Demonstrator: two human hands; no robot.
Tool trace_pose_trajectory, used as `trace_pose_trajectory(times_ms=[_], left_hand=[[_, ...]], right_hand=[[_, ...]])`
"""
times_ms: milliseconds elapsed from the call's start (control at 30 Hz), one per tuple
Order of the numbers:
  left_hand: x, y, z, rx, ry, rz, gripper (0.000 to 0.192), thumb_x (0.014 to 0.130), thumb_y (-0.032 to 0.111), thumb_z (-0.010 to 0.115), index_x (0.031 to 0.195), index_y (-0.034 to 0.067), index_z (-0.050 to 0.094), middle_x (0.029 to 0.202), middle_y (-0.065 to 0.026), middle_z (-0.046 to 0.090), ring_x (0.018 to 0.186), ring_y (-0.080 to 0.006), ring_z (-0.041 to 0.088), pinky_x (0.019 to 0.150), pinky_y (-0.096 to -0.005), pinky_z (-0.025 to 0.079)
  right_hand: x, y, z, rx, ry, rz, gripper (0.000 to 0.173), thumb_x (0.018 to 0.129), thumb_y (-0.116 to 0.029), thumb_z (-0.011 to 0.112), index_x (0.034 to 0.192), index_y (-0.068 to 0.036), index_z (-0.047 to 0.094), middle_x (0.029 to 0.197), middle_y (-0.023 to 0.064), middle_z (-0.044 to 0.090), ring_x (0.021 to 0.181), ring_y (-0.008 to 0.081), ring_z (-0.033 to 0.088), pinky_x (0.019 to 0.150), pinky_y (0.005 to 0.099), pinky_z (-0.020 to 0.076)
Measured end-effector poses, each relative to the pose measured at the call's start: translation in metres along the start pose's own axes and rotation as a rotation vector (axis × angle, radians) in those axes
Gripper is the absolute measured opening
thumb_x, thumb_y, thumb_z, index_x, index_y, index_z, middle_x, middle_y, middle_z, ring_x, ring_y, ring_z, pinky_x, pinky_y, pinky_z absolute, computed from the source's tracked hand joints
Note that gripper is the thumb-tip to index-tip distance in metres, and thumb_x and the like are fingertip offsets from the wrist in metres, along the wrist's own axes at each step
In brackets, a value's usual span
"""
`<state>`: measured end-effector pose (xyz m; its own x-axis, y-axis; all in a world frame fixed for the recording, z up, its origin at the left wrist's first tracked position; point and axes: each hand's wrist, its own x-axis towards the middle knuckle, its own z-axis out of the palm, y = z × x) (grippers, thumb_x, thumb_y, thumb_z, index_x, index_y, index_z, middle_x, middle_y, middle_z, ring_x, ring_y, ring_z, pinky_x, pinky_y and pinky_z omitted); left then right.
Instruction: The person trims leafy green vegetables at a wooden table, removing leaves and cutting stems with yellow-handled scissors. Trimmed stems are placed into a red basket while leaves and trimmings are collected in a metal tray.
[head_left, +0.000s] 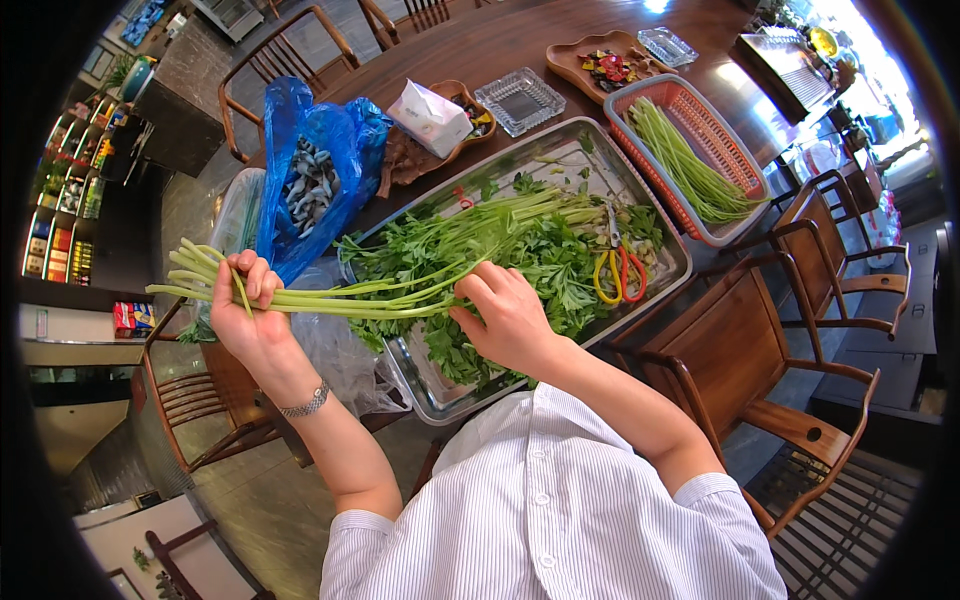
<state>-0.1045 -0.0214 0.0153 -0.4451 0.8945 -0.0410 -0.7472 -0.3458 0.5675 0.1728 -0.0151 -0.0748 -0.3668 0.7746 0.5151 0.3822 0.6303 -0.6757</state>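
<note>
My left hand (251, 300) is closed around a bunch of thin green celery stalks (337, 300), whose bare ends stick out to the left. At the other end of the bunch, my right hand (506, 315) has its fingertips pinched on the stalks near the leaves. Below and behind lies a heap of leafy celery (540, 277) in a rectangular metal tray (420, 409). Scissors with a yellow and a red handle (621, 274) rest on the heap, at its right. Leafless stalks (682, 161) fill part of a red and grey plastic basket (731, 236) beyond the tray.
A blue plastic bag (281, 150) holding shrimp-like grey pieces stands behind my left hand. A tissue pack (429, 118), glass ashtrays (520, 101) and a wooden dish of wrapped sweets (574, 64) are farther back on the wooden table. Wooden chairs (727, 345) stand at the right and left.
</note>
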Motion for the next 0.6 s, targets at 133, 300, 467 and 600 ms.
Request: trace_pose_trajectory(times_ms=[133,300,467,600], left_hand=[[-0.003,0.0,0.003,-0.009,0.003,0.002,0.016,0.095,0.012,0.043,0.085,0.0,0.046,0.078,-0.0096,0.046,0.052,-0.0119,0.035,0.044,-0.0233,0.027],[-0.005,-0.002,0.004,-0.013,-0.007,0.02,0.016,0.094,0.01,0.043,0.085,-0.002,0.045,0.079,-0.0101,0.045,0.053,-0.012,0.035,0.044,-0.0234,0.027],[-0.006,-0.006,0.002,0.023,0.018,0.024,0.016,0.094,0.01,0.042,0.086,-0.002,0.045,0.079,-0.0097,0.045,0.053,-0.0119,0.035,0.044,-0.0233,0.027],[-0.006,-0.01,0.0,0.008,0.049,0.01,0.016,0.095,0.011,0.042,0.086,-0.002,0.045,0.079,-0.0091,0.044,0.053,-0.0116,0.035,0.044,-0.0231,0.027]], right_hand=[[-0.004,0.002,0.01,0.022,-0.078,0.046,0.017,0.076,-0.01,0.067,0.085,-0.005,0.054,0.076,0.0087,0.053,0.07,0.028,0.054,0.064,0.0374,0.0431],[-0.005,0.006,0.018,0.064,-0.029,0.019,0.013,0.076,-0.007,0.065,0.083,-0.005,0.055,0.076,0.0094,0.055,0.066,0.0284,0.054,0.062,0.0365,0.0435],[-0.006,0.004,0.015,0.389,-0.004,0.332,0.005,0.077,-0.005,0.059,0.077,-0.003,0.054,0.067,0.0065,0.053,0.059,0.0191,0.052,0.056,0.0321,0.0413],[-0.01,0.011,0.01,0.861,0.054,0.822,0.005,0.078,-0.004,0.056,0.078,0.001,0.054,0.066,0.0,0.051,0.06,0.0073,0.045,0.053,0.023,0.0369]])
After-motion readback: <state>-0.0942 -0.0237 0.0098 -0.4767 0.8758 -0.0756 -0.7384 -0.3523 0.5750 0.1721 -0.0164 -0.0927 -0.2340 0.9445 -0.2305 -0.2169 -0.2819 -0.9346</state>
